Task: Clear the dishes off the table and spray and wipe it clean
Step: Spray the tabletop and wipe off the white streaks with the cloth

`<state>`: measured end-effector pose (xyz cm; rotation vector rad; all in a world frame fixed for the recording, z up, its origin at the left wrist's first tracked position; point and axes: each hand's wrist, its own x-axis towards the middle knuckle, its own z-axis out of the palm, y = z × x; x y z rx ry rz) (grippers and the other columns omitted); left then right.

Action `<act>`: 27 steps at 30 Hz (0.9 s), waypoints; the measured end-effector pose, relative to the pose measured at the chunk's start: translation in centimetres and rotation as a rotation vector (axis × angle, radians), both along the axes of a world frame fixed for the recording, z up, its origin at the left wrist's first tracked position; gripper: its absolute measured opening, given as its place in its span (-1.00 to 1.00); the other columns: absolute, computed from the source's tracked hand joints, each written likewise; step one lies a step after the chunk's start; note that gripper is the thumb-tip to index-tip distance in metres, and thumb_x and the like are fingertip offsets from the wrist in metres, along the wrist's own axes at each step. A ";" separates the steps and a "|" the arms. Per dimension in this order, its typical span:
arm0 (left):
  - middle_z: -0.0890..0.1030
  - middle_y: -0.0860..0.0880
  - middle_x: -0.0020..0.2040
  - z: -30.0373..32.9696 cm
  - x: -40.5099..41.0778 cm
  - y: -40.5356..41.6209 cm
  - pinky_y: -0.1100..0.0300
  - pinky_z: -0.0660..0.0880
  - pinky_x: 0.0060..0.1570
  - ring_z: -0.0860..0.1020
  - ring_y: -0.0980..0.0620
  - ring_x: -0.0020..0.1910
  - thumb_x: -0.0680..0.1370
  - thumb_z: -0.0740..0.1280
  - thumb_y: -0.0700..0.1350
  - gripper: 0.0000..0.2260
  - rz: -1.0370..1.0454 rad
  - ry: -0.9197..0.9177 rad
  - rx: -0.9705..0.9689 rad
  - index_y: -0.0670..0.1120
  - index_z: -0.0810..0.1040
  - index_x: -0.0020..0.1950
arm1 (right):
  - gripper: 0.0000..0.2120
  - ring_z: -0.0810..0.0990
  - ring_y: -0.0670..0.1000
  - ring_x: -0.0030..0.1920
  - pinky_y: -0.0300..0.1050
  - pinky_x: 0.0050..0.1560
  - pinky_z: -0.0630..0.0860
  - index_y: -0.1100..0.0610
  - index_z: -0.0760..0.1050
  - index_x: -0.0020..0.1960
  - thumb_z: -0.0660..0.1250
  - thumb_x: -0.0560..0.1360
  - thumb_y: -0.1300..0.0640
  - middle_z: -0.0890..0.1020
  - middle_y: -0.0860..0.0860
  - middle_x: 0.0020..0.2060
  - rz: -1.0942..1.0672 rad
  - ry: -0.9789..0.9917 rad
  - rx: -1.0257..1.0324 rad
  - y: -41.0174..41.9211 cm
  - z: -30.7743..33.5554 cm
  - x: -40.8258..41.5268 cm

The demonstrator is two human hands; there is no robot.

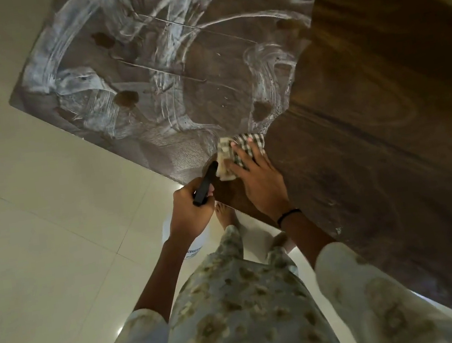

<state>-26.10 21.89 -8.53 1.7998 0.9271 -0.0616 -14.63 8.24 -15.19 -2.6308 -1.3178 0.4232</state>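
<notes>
Head view is showing the checked cloth lying folded on the dark wooden table, near the table's edge closest to the person. The right hand is pressing down on it with fingers spread out straight, not curled round it, which looks meant to put weight over a broad patch for wiping. Most of the cloth is sitting under and just beyond the fingertips, with a pale folded edge poking out to the thumb side.

The left hand is gripping a black trigger head, fingers wrapped round it, with the white spray bottle hanging below the hand, off the table and over the floor. Holding it there is probably keeping the sprayer ready while leaving the top free for the cloth.

Beyond the right fingertips and out to their thumb side, the tabletop is covered in whitish smeared streaks, seemingly spray residue not yet wiped. On the little-finger side the wood is looking plain brown, likely done already. No dishes are showing on the visible part of the table.

Pale glossy floor tiles are surrounding the table, and the person's bare feet are standing close to its edge.
</notes>
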 end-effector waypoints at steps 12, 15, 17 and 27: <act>0.63 -0.21 -0.28 -0.1 2.9 1.6 0.01 0.49 -0.30 0.55 -0.21 -0.31 0.41 0.31 -0.27 -0.93 -0.063 0.053 -0.036 -0.21 0.59 -0.20 | -0.59 0.21 0.18 0.50 0.17 0.43 0.28 -0.08 0.45 0.34 0.08 0.55 0.13 0.34 0.01 0.47 0.180 0.057 0.066 -4.8 0.5 -0.9; 0.68 -0.10 -0.17 0.4 4.8 1.4 0.11 0.54 -0.07 0.63 -0.09 -0.16 0.45 0.34 -0.29 -0.87 -0.143 0.074 -0.069 -0.11 0.64 -0.11 | -0.49 0.05 0.15 0.54 0.17 0.42 0.30 -0.13 0.30 0.44 0.12 0.55 0.21 0.21 -0.02 0.52 -0.046 0.060 -0.051 -6.6 0.6 1.5; 0.68 -0.11 -0.18 0.5 6.2 1.0 0.09 0.55 -0.10 0.63 -0.08 -0.16 0.44 0.34 -0.25 -0.88 -0.245 0.098 -0.048 -0.09 0.64 -0.12 | -0.44 0.01 0.14 0.55 0.16 0.41 0.32 -0.15 0.26 0.47 0.20 0.55 0.26 0.17 -0.03 0.54 -0.123 0.061 -0.066 -6.6 0.7 2.3; 0.53 -0.15 -0.39 0.7 9.9 0.2 0.19 0.32 -0.39 0.44 -0.06 -0.43 0.46 0.33 -0.23 -0.90 -0.230 0.178 -0.019 -0.13 0.56 -0.26 | -0.42 -0.02 0.13 0.56 0.16 0.45 0.26 -0.16 0.20 0.49 0.24 0.57 0.22 0.16 -0.03 0.54 -0.066 0.077 -0.045 -7.2 0.3 3.4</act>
